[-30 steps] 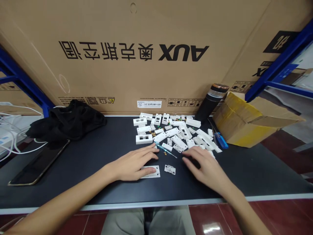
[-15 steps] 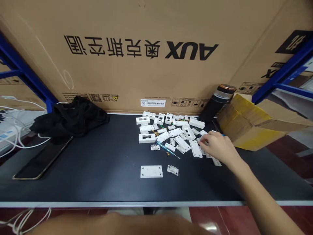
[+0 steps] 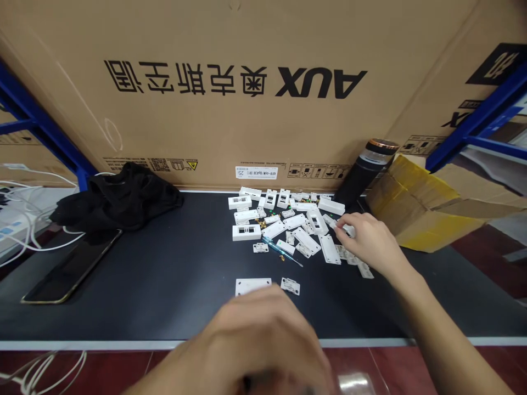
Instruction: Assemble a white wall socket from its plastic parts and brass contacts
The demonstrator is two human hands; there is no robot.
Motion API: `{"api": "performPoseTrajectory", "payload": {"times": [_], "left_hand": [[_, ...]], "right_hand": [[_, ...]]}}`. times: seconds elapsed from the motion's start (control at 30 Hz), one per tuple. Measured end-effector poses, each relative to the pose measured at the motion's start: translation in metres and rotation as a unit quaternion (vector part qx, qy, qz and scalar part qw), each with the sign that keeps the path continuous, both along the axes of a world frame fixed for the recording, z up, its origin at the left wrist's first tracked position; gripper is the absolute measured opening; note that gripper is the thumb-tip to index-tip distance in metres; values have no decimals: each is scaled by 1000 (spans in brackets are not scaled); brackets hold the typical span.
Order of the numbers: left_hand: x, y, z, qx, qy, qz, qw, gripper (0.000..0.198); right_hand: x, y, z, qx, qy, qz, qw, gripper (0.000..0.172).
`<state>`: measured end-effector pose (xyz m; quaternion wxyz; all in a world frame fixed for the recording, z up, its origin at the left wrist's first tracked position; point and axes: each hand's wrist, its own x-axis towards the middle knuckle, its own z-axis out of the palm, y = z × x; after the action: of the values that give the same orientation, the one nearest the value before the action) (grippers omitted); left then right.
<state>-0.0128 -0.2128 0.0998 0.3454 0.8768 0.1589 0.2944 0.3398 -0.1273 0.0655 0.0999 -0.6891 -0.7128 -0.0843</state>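
Note:
My right hand (image 3: 373, 244) is at the right side of a pile of white plastic parts, thumb and fingers pinched on a small white plastic piece (image 3: 349, 230), partly covered by the fingers. My left hand (image 3: 257, 334), smeared by motion, hangs over the table's front edge with its fingers turned from view. It partly covers a flat white plate with corner holes (image 3: 253, 284). Right of that plate lies a small white bracket (image 3: 290, 286). In the pile are white rectangular housings (image 3: 247, 232), more plates (image 3: 330, 249) and tiny brass-coloured bits. A clear blue screwdriver (image 3: 280, 250) lies at the pile's front.
Behind the pile stand a black bottle (image 3: 354, 178) and an open carton with yellow tape (image 3: 415, 211). On the left are black cloth (image 3: 119, 197), a phone (image 3: 72, 269) and white cables. A large cardboard box (image 3: 230, 126) walls off the back, between blue frame posts.
My left hand has risen into view from the bottom edge, over the front plate. My right hand has shifted slightly up and right, with a white piece now visible in its fingers.

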Motion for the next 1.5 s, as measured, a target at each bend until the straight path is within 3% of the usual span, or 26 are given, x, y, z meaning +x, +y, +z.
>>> {"api": "performPoseTrajectory", "payload": {"times": [0.07,0.13,0.23,0.33,0.43,0.6,0.7,0.8,0.87,1.03,1.17,1.5], "left_hand": [[11,18,-11,66,73,64,993,17],[16,29,-28,149,142,84,975,12],[14,35,-53,188,201,94,957,11],[2,40,-64,196,209,106,952,14],[-10,46,-65,197,204,134,950,17],[-16,44,-63,191,179,203,944,18],[-8,32,-67,178,130,195,956,24],[0,22,-74,157,126,184,962,34],[2,19,-78,141,140,182,963,35],[-1,23,-85,125,148,181,964,21],[-1,25,-86,115,132,182,968,14],[-1,29,-92,82,146,231,958,14]], "right_hand": [[-12,-14,6,19,70,67,995,17],[-31,-33,13,3,148,162,976,15],[-65,-67,15,-60,213,269,937,10],[-93,-90,2,-89,225,319,916,7],[-109,-96,-18,-76,203,356,909,8],[-118,-84,-36,-38,186,360,914,10],[-115,-79,-35,-4,212,348,913,8],[-107,-77,-34,18,236,293,926,21],[-100,-76,-35,4,228,269,936,27],[-92,-74,-40,-23,211,272,939,13],[-85,-74,-42,-29,214,272,938,12],[-69,-81,-36,-51,221,254,940,11]]}}
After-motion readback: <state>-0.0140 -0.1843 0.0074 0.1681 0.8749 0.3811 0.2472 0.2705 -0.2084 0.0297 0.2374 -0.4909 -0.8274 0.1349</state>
